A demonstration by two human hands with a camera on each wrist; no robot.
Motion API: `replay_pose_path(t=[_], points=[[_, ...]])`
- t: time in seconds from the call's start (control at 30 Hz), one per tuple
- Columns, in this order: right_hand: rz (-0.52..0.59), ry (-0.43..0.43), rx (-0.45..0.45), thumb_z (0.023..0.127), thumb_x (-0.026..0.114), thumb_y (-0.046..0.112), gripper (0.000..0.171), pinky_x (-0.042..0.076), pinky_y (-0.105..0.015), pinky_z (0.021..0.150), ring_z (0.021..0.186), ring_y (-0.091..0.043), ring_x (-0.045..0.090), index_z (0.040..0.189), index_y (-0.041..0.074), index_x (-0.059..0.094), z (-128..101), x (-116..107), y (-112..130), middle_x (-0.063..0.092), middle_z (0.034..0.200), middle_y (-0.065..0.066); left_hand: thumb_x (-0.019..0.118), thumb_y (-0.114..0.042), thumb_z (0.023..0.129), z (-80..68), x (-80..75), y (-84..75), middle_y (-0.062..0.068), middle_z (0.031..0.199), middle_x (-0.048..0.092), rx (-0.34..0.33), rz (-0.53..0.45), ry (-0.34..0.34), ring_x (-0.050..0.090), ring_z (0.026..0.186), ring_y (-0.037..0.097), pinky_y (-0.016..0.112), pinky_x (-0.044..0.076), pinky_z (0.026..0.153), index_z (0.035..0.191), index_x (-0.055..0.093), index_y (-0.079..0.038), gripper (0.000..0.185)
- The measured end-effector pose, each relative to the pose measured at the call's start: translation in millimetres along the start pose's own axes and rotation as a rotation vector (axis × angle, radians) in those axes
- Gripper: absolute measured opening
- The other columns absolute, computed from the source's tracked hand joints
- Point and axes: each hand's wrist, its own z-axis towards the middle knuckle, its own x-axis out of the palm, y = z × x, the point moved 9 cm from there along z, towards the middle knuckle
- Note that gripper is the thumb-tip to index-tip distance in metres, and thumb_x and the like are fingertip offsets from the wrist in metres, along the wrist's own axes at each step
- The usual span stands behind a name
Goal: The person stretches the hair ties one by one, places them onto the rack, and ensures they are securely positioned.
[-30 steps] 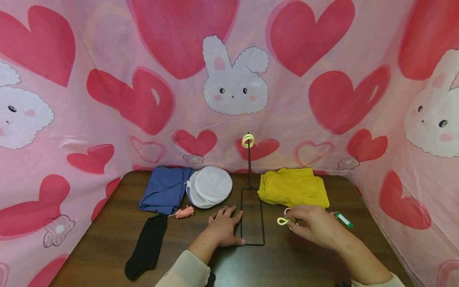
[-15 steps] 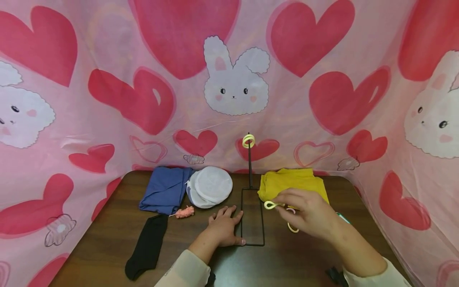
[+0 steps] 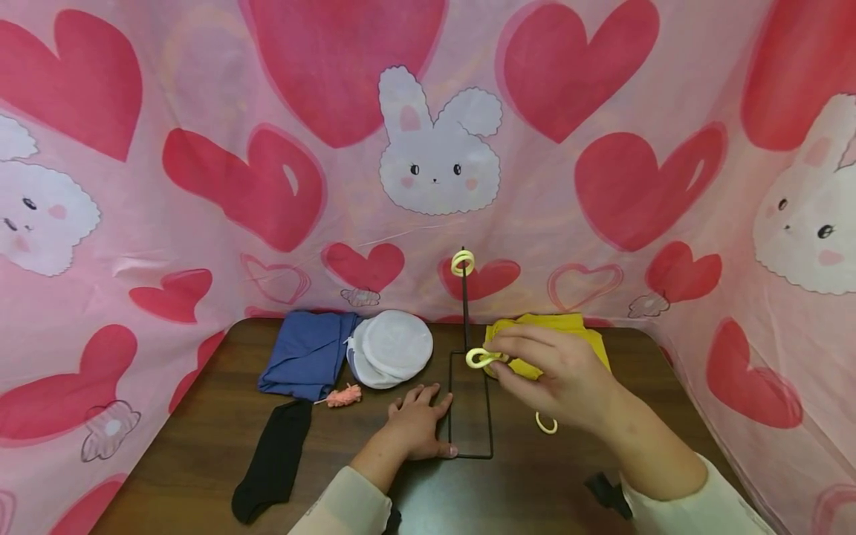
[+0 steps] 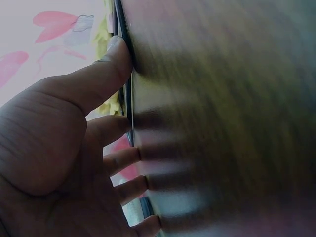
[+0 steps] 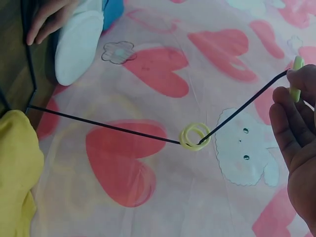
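My right hand (image 3: 565, 375) pinches a pale yellow hair tie (image 3: 478, 358) between thumb and fingers. In the right wrist view this hair tie (image 5: 296, 81) is at the free end of the black wire stand's arm (image 5: 242, 108); whether the wire passes through it, I cannot tell. Pale yellow hair ties (image 5: 194, 136) hang at the bend farther along that arm. My left hand (image 3: 416, 427) lies with fingers spread on the table, its thumb on the stand's rectangular base (image 3: 473, 457). In the left wrist view, the left hand's fingertips (image 4: 129, 157) touch the wood.
A pale yellow loop (image 3: 547, 425) lies below my right hand. A folded yellow cloth (image 3: 590, 331) is at the back right. On the left are a folded blue cloth (image 3: 304, 353), a round white item (image 3: 398, 344), a coral bundle (image 3: 344, 396) and a black sock (image 3: 274, 464).
My right hand has moved left and away from me with the hair tie, from the table's right side to the stand. It now covers the green tag. The left hand stays put.
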Motion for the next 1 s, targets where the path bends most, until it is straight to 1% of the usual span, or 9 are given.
replay_pose_path(t=[0.17,0.27,0.37,0.47,0.57,0.67,0.77,0.83,1.0], points=[[-0.001,0.072,0.091,0.103,0.063,0.042,0.037,0.056,-0.024,0.088,0.095,-0.015,0.073,0.112,0.009,0.079,2.5,9.1,-13.2,0.076,0.109,0.0,0.081,-0.064,0.08,1.9,1.2,1.6,0.006,0.167,0.031,-0.001,0.001,0.001,0.025,0.152,0.036,0.068,0.029,0.11,0.16,0.043,-0.027,0.096],[-0.011,0.102,0.112,0.102,0.063,0.043,0.039,0.055,-0.025,0.09,0.102,-0.017,0.073,0.114,0.009,0.079,3.2,13.6,-20.8,0.076,0.113,-0.001,0.08,-0.065,0.08,2.5,3.2,2.9,0.005,0.167,0.03,-0.004,0.002,0.008,0.024,0.153,0.036,0.068,0.029,0.11,0.16,0.043,-0.028,0.096],[0.0,0.116,0.116,0.1,0.069,0.037,0.034,0.055,-0.028,0.092,0.105,-0.019,0.072,0.116,0.009,0.078,4.9,18.1,-29.4,0.076,0.114,-0.002,0.08,-0.065,0.08,2.8,4.5,3.5,0.006,0.167,0.03,-0.004,0.0,0.012,0.024,0.153,0.036,0.069,0.029,0.11,0.16,0.043,-0.028,0.096],[0.006,0.123,0.139,0.093,0.079,0.023,0.027,0.056,-0.031,0.091,0.103,-0.02,0.071,0.117,0.009,0.078,6.8,23.3,-40.8,0.076,0.113,-0.002,0.08,-0.065,0.08,3.1,4.9,4.1,0.005,0.167,0.03,-0.006,0.002,0.01,0.024,0.153,0.036,0.069,0.029,0.11,0.161,0.042,-0.028,0.096],[-0.011,0.118,0.182,0.085,0.085,0.013,0.031,0.059,-0.033,0.085,0.098,-0.018,0.071,0.116,0.011,0.079,8.8,27.9,-53.5,0.075,0.11,-0.002,0.08,-0.066,0.08,3.5,5.7,4.1,0.005,0.167,0.03,-0.002,0.009,0.007,0.024,0.153,0.035,0.068,0.029,0.11,0.161,0.042,-0.029,0.097],[-0.04,0.097,0.227,0.083,0.087,0.009,0.031,0.061,-0.035,0.076,0.089,-0.016,0.073,0.114,0.011,0.08,10.8,32.3,-67.1,0.075,0.106,-0.002,0.079,-0.066,0.08,3.5,5.9,3.6,0.005,0.167,0.03,0.002,0.01,0.006,0.023,0.153,0.035,0.068,0.029,0.111,0.161,0.041,-0.029,0.097],[-0.08,0.074,0.27,0.084,0.086,0.007,0.031,0.061,-0.037,0.074,0.085,-0.019,0.073,0.114,0.01,0.08,13.5,37.0,-82.5,0.074,0.106,-0.005,0.079,-0.066,0.08,3.6,5.7,3.1,0.005,0.168,0.03,0.007,0.007,0.006,0.023,0.153,0.035,0.068,0.029,0.111,0.161,0.041,-0.029,0.097],[-0.102,0.061,0.298,0.085,0.084,0.007,0.03,0.061,-0.039,0.075,0.086,-0.022,0.074,0.115,0.01,0.08,15.6,40.5,-93.6,0.074,0.107,-0.007,0.079,-0.066,0.081,3.6,5.5,3.0,0.006,0.168,0.03,0.01,0.005,0.007,0.024,0.153,0.036,0.069,0.029,0.111,0.161,0.041,-0.029,0.096],[-0.112,0.047,0.365,0.088,0.081,0.007,0.029,0.061,-0.041,0.077,0.087,-0.025,0.074,0.117,0.008,0.079,21.7,50.0,-119.5,0.073,0.108,-0.01,0.079,-0.065,0.081,3.5,5.8,3.4,0.006,0.168,0.029,0.009,-0.007,0.014,0.023,0.153,0.035,0.069,0.027,0.111,0.161,0.04,-0.029,0.096]])
